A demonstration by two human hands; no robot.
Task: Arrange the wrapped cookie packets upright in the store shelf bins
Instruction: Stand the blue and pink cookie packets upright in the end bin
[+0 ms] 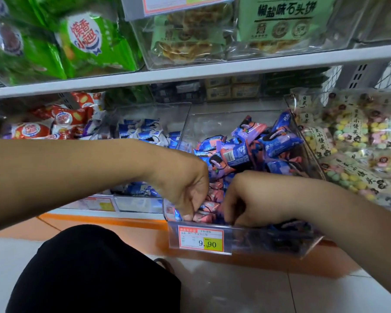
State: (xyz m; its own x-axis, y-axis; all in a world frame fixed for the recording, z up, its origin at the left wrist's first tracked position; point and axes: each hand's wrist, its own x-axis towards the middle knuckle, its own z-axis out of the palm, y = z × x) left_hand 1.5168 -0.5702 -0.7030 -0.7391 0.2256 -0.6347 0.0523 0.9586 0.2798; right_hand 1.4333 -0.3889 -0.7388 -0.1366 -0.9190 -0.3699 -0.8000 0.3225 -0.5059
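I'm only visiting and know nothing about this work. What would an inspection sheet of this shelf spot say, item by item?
Surface: lower shelf with an orange edge, carrying clear bins.
Job's things: cookie packets in pink and blue wrap fill the clear bin; the front ones stand packed in a row, the ones behind lie jumbled.
Clutter: nothing seen.
Grippers (hands): left hand pinches front packets; right hand has its fingers curled among them, grip hidden.
Cables: nothing seen.
Surroundings: price label on the bin front; blue-white packets to the left; pastel sweet bags to the right; green bags above; tiled floor.
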